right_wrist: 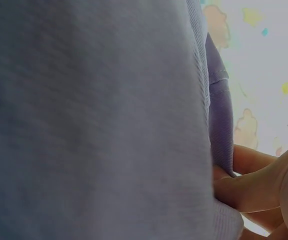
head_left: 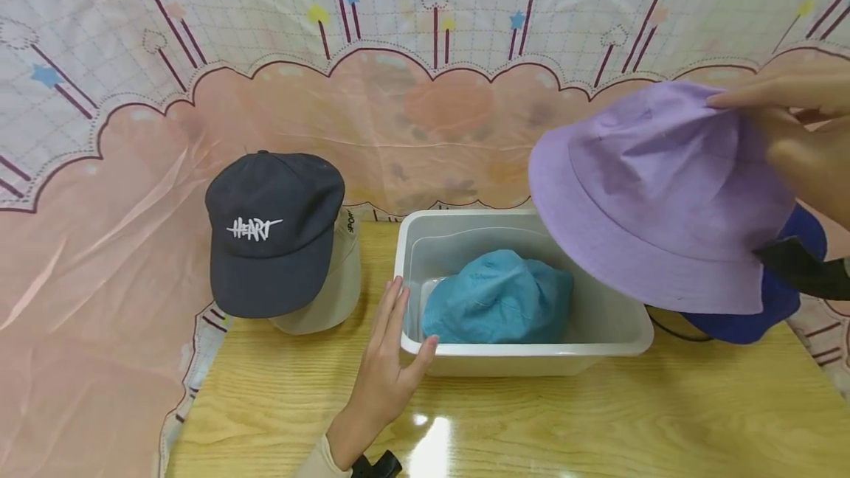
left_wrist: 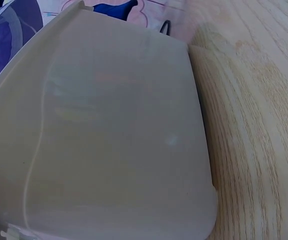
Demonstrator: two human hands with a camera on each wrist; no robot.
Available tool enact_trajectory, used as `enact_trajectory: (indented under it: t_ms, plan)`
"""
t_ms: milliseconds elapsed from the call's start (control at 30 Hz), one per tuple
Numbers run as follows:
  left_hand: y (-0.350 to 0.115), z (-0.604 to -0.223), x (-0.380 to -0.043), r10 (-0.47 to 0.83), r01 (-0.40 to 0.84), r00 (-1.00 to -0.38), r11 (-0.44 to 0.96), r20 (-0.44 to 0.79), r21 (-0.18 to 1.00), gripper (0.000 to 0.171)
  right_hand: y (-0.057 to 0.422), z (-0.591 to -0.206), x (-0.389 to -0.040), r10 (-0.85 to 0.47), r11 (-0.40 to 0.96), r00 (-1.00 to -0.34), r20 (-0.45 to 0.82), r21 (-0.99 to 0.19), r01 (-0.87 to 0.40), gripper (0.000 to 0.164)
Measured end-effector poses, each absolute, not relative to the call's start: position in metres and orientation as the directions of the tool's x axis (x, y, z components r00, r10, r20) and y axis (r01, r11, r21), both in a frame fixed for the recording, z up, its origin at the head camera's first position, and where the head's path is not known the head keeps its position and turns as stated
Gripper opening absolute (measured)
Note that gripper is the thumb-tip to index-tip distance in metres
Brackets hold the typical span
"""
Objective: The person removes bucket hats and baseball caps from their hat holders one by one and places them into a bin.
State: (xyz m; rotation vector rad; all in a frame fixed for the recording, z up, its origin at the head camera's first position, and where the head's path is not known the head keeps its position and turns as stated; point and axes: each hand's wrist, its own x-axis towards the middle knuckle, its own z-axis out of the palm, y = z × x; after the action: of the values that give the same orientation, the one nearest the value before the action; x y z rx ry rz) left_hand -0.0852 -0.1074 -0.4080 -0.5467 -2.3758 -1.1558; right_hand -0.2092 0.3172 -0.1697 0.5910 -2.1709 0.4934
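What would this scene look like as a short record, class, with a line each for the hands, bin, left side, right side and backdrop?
Right hand: grips the purple bucket hat, held up
Left hand: fingers straight, at the bin's near left corner
Bin: pale, on the wooden table, light-blue hat inside
Left side: dark cap reading HEART, overlapping a beige cap
Right side: deep-blue cap, partly hidden by the purple bucket hat
Backdrop: printed cloth with stars
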Motion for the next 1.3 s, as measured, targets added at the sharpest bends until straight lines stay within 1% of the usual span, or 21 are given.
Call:
enact_trajectory:
  t_ms: [133,200,333,433,500,667,800,1100,1167,1300]
  plan:
    - [-0.108,-0.407,-0.085,0.160,0.527,-0.822,0.576,0.547,0.625,0.071,0.279,-0.161,-0.189,-0.239,0.787,-0.521,0.819,-0.151,-0.599,0.029]
    - [-0.108,-0.407,-0.085,0.159,0.526,-0.822,0.577,0.546,0.625,0.071,0.263,-0.158,-0.180,-0.248,0.780,-0.520,0.818,-0.150,-0.607,0.029]
    - [-0.109,-0.407,-0.085,0.155,0.523,-0.824,0.576,0.545,0.628,0.071,0.241,-0.155,-0.171,-0.317,0.767,-0.475,0.821,-0.073,-0.637,0.029]
    - [-0.109,-0.408,-0.086,0.155,0.527,-0.822,0.575,0.548,0.626,0.070,0.229,-0.154,-0.165,-0.358,0.755,-0.468,0.808,-0.045,-0.654,0.031]
    - [-0.109,-0.408,-0.087,0.157,0.533,-0.817,0.572,0.554,0.624,0.070,0.223,-0.155,-0.164,-0.381,0.738,-0.463,0.800,-0.039,-0.674,0.031]
    - [-0.109,-0.408,-0.087,0.155,0.534,-0.816,0.567,0.556,0.627,0.070,0.212,-0.158,-0.165,-0.406,0.674,-0.455,0.792,-0.077,-0.735,0.032]
    - [-0.108,-0.408,-0.086,0.157,0.537,-0.814,0.572,0.559,0.620,0.070,0.206,-0.161,-0.165,-0.401,0.665,-0.472,0.785,-0.104,-0.739,0.031]
    - [-0.107,-0.407,-0.086,0.160,0.533,-0.818,0.572,0.553,0.623,0.071,0.200,-0.173,-0.168,-0.476,0.600,-0.432,0.766,-0.076,-0.796,0.033]
    - [-0.107,-0.407,-0.086,0.159,0.530,-0.820,0.571,0.549,0.627,0.071,0.197,-0.175,-0.169,-0.486,0.588,-0.432,0.760,-0.082,-0.805,0.033]
    - [-0.107,-0.407,-0.085,0.155,0.515,-0.833,0.569,0.531,0.641,0.072,0.192,-0.183,-0.171,-0.470,0.584,-0.468,0.748,-0.134,-0.800,0.032]
